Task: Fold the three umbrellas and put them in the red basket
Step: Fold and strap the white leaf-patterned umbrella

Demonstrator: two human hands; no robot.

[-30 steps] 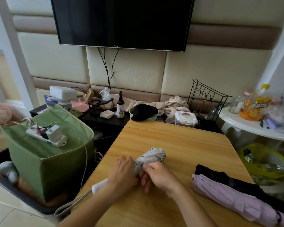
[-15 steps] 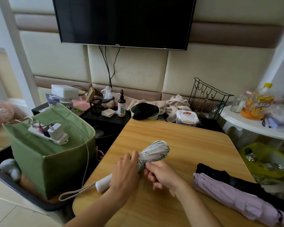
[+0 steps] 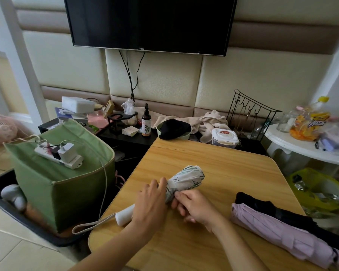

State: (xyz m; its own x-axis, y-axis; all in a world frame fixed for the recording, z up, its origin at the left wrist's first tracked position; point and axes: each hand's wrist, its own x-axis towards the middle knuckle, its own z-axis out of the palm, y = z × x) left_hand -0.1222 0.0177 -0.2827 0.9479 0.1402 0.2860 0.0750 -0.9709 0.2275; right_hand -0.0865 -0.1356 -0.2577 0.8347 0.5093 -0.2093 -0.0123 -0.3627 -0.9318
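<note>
A white umbrella with a green leaf print [image 3: 186, 178] lies folded on the wooden table [image 3: 213, 163], its white handle and wrist strap sticking out past the left edge. My left hand [image 3: 150, 202] wraps around its middle. My right hand [image 3: 192, 205] pinches the fabric or strap at the same spot. A pink umbrella [image 3: 282, 235] and a black umbrella [image 3: 278, 214] lie folded side by side at the table's right. No red basket is in view.
A green fabric box [image 3: 67, 184] with a power strip on it stands left of the table. Behind are a black low cabinet with a bottle, a bowl, a wipes tub [image 3: 224, 136] and a wire rack. A white round table [image 3: 301, 147] and yellow basket [image 3: 317, 186] sit right.
The leaf-print umbrella has shifted a little up and right on the table. My left hand slid along it, baring more of the white handle. My right hand stays at the wrap.
</note>
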